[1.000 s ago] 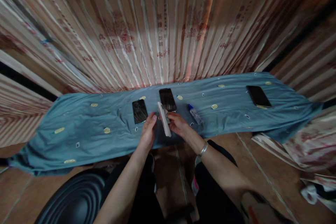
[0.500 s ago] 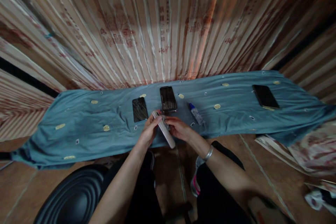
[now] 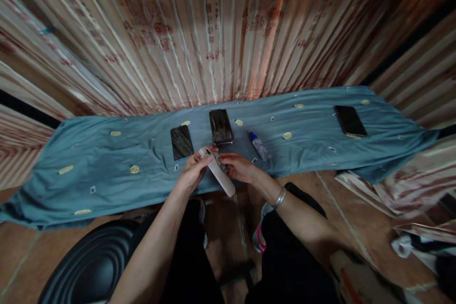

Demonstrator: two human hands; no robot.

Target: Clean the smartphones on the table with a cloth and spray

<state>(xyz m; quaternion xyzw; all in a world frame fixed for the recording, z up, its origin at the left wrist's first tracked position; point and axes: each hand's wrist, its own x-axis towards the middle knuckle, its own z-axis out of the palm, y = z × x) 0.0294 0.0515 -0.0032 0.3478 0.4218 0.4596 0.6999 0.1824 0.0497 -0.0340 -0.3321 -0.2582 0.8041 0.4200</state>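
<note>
Hands meet at the centre of the frame, just below the near edge of a blue cloth [image 3: 107, 161] spread over the counter. The left hand [image 3: 190, 178] and right hand [image 3: 240, 168] share a pale phone [image 3: 218, 172], held edge-up and slanting toward the lower right, likely so its side or back can be worked on. Left fingers [image 3: 203, 159] curl closed around its upper end; the right fingers pinch its middle, where something small and dark sits that is too blurred to identify. On the cloth just above lie two dark phones, the left phone [image 3: 181, 142] and the middle phone [image 3: 221, 127], screens up, and a small bottle [image 3: 259, 146] lies to their right. A third dark phone [image 3: 349, 120] lies well apart at upper right.
</note>
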